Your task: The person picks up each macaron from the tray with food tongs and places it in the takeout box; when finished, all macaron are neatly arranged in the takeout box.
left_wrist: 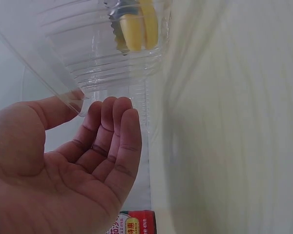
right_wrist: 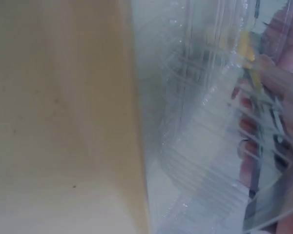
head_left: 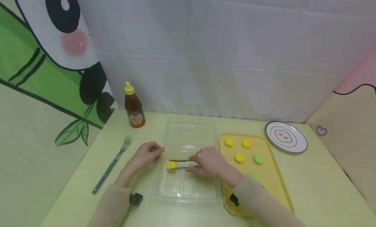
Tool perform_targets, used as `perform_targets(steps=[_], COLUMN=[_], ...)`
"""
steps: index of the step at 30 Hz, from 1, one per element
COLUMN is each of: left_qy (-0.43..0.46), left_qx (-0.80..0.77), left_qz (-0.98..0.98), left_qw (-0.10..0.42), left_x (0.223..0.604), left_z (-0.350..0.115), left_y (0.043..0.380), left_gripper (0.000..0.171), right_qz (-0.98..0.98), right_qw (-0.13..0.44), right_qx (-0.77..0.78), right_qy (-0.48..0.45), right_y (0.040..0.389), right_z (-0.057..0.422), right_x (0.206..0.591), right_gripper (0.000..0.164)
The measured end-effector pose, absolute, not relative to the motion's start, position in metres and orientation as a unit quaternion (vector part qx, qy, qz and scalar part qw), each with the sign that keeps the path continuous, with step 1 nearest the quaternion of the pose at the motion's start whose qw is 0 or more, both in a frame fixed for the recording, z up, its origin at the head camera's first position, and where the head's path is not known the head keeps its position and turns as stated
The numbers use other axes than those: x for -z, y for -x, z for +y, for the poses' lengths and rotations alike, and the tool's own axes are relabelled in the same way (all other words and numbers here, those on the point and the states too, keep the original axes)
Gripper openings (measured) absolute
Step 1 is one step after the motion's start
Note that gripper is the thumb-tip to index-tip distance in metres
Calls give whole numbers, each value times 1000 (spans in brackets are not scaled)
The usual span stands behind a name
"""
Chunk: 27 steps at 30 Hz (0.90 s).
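Note:
A clear plastic container (head_left: 202, 189) lies with its hinged lid (head_left: 191, 132) folded back toward the wall. My left hand (head_left: 148, 153) holds the container's rim at the far left corner; in the left wrist view its thumb lies against the clear wall, with the other fingers curled. Metal tongs (head_left: 185, 164) are gripped in my right hand (head_left: 210, 160), reaching leftward over the container. Between the tong tips is a yellow macaron (head_left: 171, 165), inside the container's left part. The right wrist view is blurred, and the clear wall partly covers the hand and tongs there.
Right of the container is a yellow tray (head_left: 271, 188) bearing several yellow and green macarons, partly under my right forearm. A white plate (head_left: 299, 143) stands beyond it. At left are a green-handled fork (head_left: 110, 170) and a sauce bottle (head_left: 135, 108).

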<state>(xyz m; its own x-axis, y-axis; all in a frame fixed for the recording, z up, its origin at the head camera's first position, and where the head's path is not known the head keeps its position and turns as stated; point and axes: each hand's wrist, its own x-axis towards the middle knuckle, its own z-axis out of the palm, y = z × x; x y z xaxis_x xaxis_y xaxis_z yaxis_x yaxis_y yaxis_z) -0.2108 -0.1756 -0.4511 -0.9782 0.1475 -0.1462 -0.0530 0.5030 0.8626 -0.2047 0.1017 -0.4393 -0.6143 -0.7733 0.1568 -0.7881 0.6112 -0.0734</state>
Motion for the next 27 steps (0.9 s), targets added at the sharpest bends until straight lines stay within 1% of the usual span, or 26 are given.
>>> perform_targets(steps=[3, 11, 16, 21, 27], left_qy=[-28, -29, -30, -26, -27], left_qx=[-497, -502, -500, -496, -501], left_qz=[861, 859, 860, 862, 860], left_qw=[100, 97, 99, 102, 98], left_x=[452, 449, 448, 446, 446], left_z=[-176, -175, -175, -174, -174], left_y=[211, 210, 209, 208, 208], left_gripper=[23, 24, 24, 23, 21], right_qz=[-898, -903, -903, -905, -905], right_qw=[57, 51, 50, 44, 42], right_qx=[-67, -64, -59, -58, -61], right_qy=[-431, -423, -422, -420, -419], right_y=[204, 202, 202, 202, 201], right_z=[101, 100, 100, 101, 101], right_x=[440, 438, 439, 440, 439], right_gripper=[35, 39, 34, 33, 38])
